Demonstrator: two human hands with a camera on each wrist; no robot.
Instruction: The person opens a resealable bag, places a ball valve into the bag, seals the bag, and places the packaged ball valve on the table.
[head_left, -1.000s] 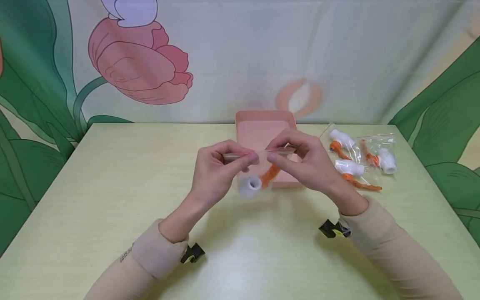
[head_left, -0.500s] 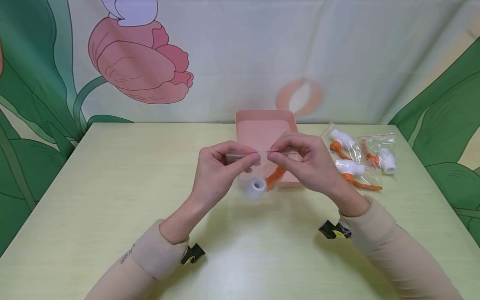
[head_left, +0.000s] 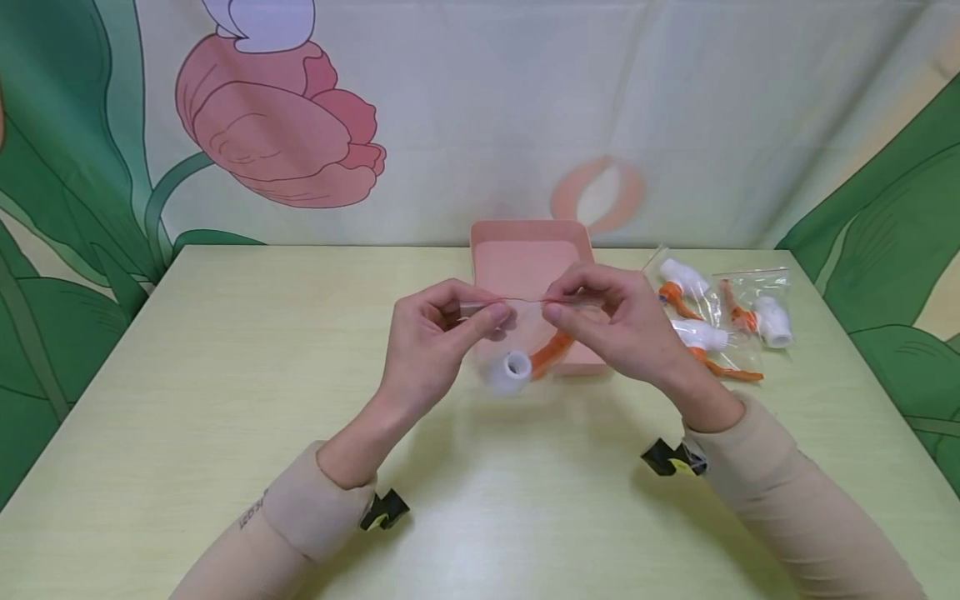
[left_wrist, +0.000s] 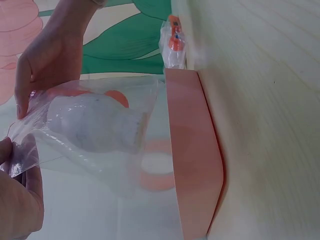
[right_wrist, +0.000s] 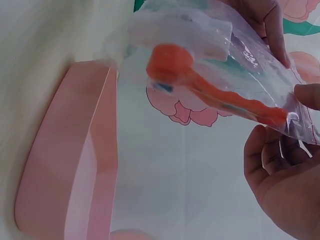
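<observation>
My left hand (head_left: pixel 429 346) and right hand (head_left: pixel 626 333) pinch the top edge of a clear zip bag (left_wrist: pixel 75 157) between thumbs and fingers, a short gap apart. Inside the bag hangs a white plastic valve (head_left: pixel 512 372) with a round open end. Its long orange lever handle (right_wrist: pixel 232 102) slants toward the bag's mouth in the right wrist view. A thin red line runs along the edge between the two grips. The bag hangs above the table, in front of the pink tray (head_left: pixel 528 258) in the head view.
To the right of the tray lie 3 more bagged white valves with orange handles: one at the back (head_left: pixel 684 275), one at the right (head_left: pixel 772 321) and one nearer (head_left: pixel 699 335). A printed curtain (head_left: pixel 465 108) hangs behind the pale table (head_left: pixel 300 350).
My two hands have drawn slightly apart along the bag's top edge, so the gap between the thumbs is wider. The bagged valve has swung a little to the right.
</observation>
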